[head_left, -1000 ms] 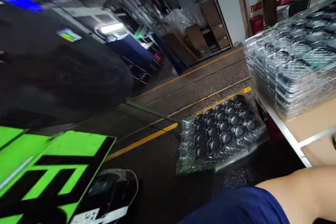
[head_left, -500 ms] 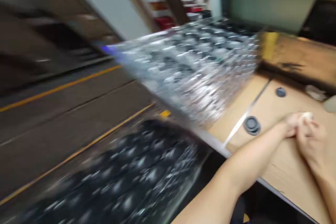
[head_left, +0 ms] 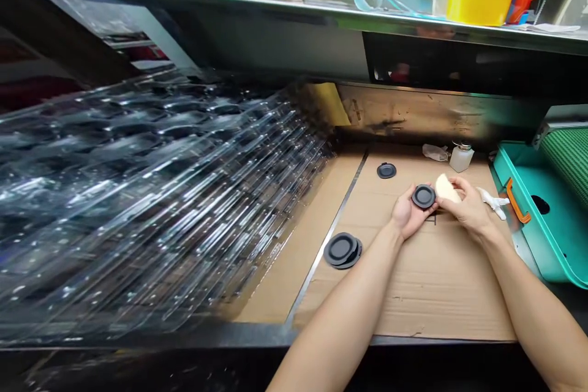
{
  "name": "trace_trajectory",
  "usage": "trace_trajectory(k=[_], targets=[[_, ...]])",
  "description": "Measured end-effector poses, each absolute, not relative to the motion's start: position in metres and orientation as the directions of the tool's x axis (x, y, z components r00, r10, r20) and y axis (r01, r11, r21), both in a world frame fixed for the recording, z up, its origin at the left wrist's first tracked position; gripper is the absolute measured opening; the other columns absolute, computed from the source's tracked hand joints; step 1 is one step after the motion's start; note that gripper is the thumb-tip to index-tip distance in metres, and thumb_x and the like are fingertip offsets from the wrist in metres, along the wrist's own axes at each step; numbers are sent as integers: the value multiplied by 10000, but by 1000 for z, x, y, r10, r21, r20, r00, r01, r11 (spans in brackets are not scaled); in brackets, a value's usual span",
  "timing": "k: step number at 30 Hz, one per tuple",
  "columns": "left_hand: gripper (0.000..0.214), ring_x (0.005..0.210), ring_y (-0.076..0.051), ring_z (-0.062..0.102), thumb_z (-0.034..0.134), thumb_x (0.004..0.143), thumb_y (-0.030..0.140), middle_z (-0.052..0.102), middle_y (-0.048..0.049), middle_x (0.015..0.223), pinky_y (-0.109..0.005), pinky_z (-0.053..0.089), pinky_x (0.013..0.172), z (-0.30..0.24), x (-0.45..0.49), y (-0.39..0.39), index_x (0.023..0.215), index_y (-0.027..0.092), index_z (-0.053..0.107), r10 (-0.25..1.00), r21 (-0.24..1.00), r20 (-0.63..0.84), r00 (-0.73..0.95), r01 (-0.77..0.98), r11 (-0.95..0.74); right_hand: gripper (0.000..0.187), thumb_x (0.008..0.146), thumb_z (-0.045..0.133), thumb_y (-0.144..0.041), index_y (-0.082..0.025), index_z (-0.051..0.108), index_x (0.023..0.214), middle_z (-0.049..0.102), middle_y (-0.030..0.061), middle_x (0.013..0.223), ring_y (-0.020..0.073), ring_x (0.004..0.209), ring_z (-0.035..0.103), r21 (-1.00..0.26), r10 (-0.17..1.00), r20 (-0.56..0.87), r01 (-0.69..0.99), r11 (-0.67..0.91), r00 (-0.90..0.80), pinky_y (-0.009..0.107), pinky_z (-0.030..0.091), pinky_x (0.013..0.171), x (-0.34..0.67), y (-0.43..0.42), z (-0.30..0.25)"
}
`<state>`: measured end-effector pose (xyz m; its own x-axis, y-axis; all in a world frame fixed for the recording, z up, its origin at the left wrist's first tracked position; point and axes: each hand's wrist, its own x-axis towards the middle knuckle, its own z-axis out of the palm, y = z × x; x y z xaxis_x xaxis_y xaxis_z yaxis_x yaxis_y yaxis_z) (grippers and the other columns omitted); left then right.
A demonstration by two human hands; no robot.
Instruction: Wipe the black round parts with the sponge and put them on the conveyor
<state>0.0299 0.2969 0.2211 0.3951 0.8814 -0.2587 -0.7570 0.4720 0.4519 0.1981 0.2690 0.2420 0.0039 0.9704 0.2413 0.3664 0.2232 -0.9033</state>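
Observation:
My left hand point(head_left: 408, 215) is closed round a round black cap point(head_left: 423, 196), its ringed face turned up. Close beside it, my right hand point(head_left: 467, 207) pinches a cream-coloured sponge pad point(head_left: 445, 188), whose lower edge is by the cap. Whether pad and cap touch I cannot tell. Both hands are above a cardboard sheet point(head_left: 441, 282) on the bench. Another black cap point(head_left: 386, 170) lies farther back, and a small overlapping pile of black caps point(head_left: 342, 250) rests to the left of my left forearm.
Stacked clear plastic trays point(head_left: 184, 196) fill the left side. A small white bottle point(head_left: 462, 157), clear crumpled plastic point(head_left: 435, 152) and a white cloth point(head_left: 493, 202) lie near my hands. On the right stands a teal bin point(head_left: 558, 245) with an orange handle. A shelf point(head_left: 321, 12) spans the top.
My view has swung to the right, bringing the teal bin and bottle into sight. The hands, earlier together and blurred, are now slightly apart, with the cap and pad clearly visible.

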Motion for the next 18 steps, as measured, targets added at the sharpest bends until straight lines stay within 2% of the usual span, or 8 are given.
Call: trace_trajectory(k=[3, 5, 7, 11, 15, 17, 18], targets=[[397, 974, -219, 692, 379, 1048, 384, 736, -125, 1036, -365, 567, 866, 223, 31, 296, 1031, 128, 682, 891, 462, -282, 356, -764, 451, 522, 731, 737, -291, -217, 631, 1237, 701, 66, 1174, 238, 1039, 662, -828, 973, 191, 511, 230, -130, 375, 531, 914, 195, 261, 249], [385, 985, -217, 691, 383, 1049, 363, 735, -120, 1028, -371, 558, 908, 224, 33, 294, 1027, 126, 685, 893, 470, -284, 348, -761, 446, 549, 731, 709, -237, -221, 634, 1274, 686, 83, 1249, 260, 1124, 638, -734, 966, 222, 629, 257, -136, 397, 498, 982, 194, 257, 251], [377, 976, -214, 694, 375, 1052, 345, 733, -113, 1022, -378, 549, 938, 224, 35, 292, 1030, 128, 683, 896, 487, -276, 348, -753, 443, 563, 761, 687, -238, -225, 621, 1321, 689, 86, 1264, 260, 1131, 640, -689, 962, 234, 674, 267, -141, 389, 489, 989, 191, 254, 251], [377, 1026, -245, 697, 376, 1049, 357, 726, -132, 1063, -430, 525, 1004, 222, 38, 289, 1043, 137, 681, 890, 527, -240, 386, -718, 454, 357, 891, 595, -327, -233, 695, 1220, 751, 44, 1089, 210, 969, 685, -742, 965, 222, 619, 258, -137, 319, 509, 894, 181, 255, 247], [356, 1112, -278, 678, 419, 1030, 355, 715, -166, 1138, -465, 497, 1060, 220, 37, 287, 1032, 126, 691, 879, 525, -248, 408, -706, 476, 325, 904, 571, -359, -182, 744, 1116, 754, 41, 1063, 194, 930, 689, -836, 960, 157, 487, 253, -230, 283, 518, 851, 182, 258, 246], [354, 1125, -279, 674, 422, 1029, 349, 719, -172, 1130, -472, 500, 1063, 218, 38, 288, 1035, 120, 692, 877, 520, -250, 410, -707, 479, 305, 893, 583, -340, -180, 759, 1083, 758, 44, 1062, 204, 944, 692, -820, 953, 120, 513, 253, -279, 286, 518, 860, 188, 258, 248], [353, 1126, -274, 674, 415, 1032, 341, 723, -167, 1118, -473, 505, 1060, 218, 38, 288, 1040, 120, 690, 882, 520, -250, 399, -714, 470, 300, 900, 577, -328, -189, 758, 1095, 758, 48, 1077, 213, 974, 691, -790, 959, 129, 559, 253, -252, 292, 512, 880, 190, 258, 249]])
